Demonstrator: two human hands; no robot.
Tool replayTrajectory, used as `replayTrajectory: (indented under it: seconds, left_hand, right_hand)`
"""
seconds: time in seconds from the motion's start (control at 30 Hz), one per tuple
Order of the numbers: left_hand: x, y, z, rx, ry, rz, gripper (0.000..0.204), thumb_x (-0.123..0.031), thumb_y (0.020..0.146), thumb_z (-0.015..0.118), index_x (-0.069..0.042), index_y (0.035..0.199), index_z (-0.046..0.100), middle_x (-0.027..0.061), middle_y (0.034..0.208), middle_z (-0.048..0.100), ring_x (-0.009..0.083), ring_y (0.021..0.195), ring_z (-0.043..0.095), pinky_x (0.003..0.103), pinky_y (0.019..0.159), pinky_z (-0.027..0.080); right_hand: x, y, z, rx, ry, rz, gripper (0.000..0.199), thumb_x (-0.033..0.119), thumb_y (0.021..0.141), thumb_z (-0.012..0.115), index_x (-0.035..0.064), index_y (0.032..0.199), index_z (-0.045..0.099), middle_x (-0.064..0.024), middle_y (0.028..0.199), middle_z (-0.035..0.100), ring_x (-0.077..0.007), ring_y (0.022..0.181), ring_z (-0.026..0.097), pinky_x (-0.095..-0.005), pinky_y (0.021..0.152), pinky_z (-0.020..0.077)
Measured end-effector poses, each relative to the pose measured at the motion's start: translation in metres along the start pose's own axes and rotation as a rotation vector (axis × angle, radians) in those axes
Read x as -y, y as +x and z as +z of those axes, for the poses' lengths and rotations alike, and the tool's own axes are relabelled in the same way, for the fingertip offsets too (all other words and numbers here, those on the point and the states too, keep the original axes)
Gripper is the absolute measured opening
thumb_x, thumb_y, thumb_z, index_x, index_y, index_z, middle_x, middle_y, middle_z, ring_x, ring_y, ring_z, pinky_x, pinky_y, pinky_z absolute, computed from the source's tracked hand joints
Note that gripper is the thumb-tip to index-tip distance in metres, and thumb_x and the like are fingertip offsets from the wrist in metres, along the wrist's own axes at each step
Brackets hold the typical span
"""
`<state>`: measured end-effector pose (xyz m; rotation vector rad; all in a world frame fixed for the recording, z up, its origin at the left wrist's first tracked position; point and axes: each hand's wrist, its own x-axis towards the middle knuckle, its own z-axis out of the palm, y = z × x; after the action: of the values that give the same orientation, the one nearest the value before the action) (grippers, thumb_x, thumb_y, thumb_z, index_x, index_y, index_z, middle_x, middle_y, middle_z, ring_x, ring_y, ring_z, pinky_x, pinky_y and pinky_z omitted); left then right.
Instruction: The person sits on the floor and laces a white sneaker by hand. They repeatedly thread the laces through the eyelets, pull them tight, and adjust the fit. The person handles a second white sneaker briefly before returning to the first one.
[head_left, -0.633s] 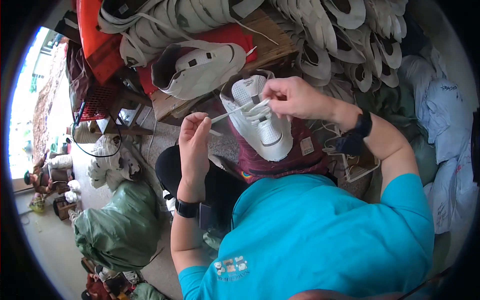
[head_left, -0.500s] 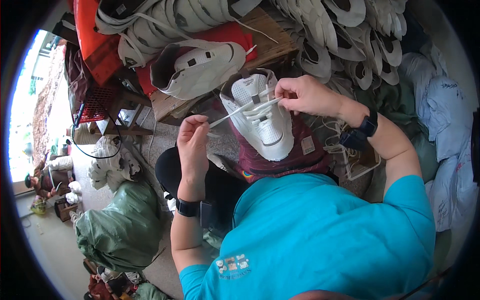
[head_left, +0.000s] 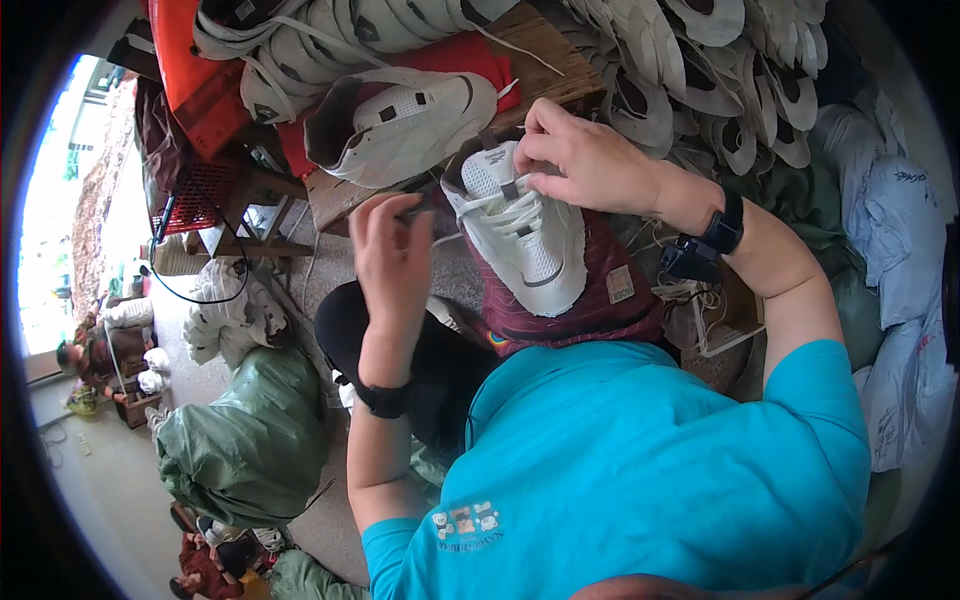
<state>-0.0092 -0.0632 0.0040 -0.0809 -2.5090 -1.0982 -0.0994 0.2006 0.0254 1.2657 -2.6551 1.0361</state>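
Note:
A white shoe upper (head_left: 540,265) rests toe toward me on a maroon cloth (head_left: 520,325) over my lap. White shoelace (head_left: 512,215) crosses its tongue in several rows. My right hand (head_left: 585,155) is at the upper's right eyelet edge, thumb and fingers drawn together; what they pinch is hidden. Left of the upper, my left hand (head_left: 392,255) is raised with fingers bent and smeared by motion. Something dark shows at its fingertips, too blurred to name. A short white strand (head_left: 447,240) shows between that hand and the upper.
Another white shoe upper (head_left: 400,125) lies on a wooden bench (head_left: 345,195) just ahead, with a row of stacked uppers (head_left: 370,30) behind it. More uppers (head_left: 700,70) hang at far right. Green sacks (head_left: 245,440) stand left, pale sacks (head_left: 895,230) right. Other people (head_left: 95,355) sit at far left.
The lace stretched between my hands is no longer seen taut; it now lies across the tongue. My left hand has risen slightly; my right hand has moved left and up to the eyelet edge.

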Motion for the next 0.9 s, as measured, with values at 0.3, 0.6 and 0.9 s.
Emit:
replayTrajectory:
  seconds: [0.3, 0.6, 0.9]
  left_hand:
    - [-0.036, 0.013, 0.031, 0.273, 0.062, 0.072, 0.022, -0.012, 0.078, 0.075, -0.004, 0.095, 0.063, 0.0144, 0.114, 0.052, 0.0338, 0.099, 0.061, 0.042, 0.078, 0.052]
    - [-0.04, 0.026, 0.034, 0.32, 0.217, 0.065, 0.016, -0.012, 0.076, 0.069, -0.002, 0.085, 0.061, 0.0159, 0.103, 0.053, 0.0352, 0.088, 0.061, 0.042, 0.077, 0.053]
    - [-0.013, 0.028, 0.06, -0.02, -0.159, -0.092, 0.019, -0.004, 0.075, 0.068, -0.004, 0.091, 0.058, 0.0126, 0.089, 0.056, 0.0327, 0.068, 0.058, 0.04, 0.062, 0.049]
  right_hand:
    - [0.017, 0.003, 0.006, 0.087, -0.045, 0.078, 0.016, 0.01, 0.086, 0.064, 0.0035, 0.098, 0.056, -0.0146, 0.097, 0.059, -0.0344, 0.09, 0.063, -0.0431, 0.075, 0.0513]
    - [0.006, -0.004, 0.002, -0.019, -0.075, 0.031, 0.02, 0.014, 0.085, 0.067, 0.0043, 0.096, 0.054, -0.0125, 0.088, 0.061, -0.0343, 0.084, 0.064, -0.0423, 0.07, 0.0526]
    - [0.016, -0.003, 0.008, -0.085, -0.247, 0.118, 0.02, 0.02, 0.088, 0.067, 0.007, 0.096, 0.054, -0.0137, 0.08, 0.064, -0.0344, 0.074, 0.065, -0.0428, 0.062, 0.0516]
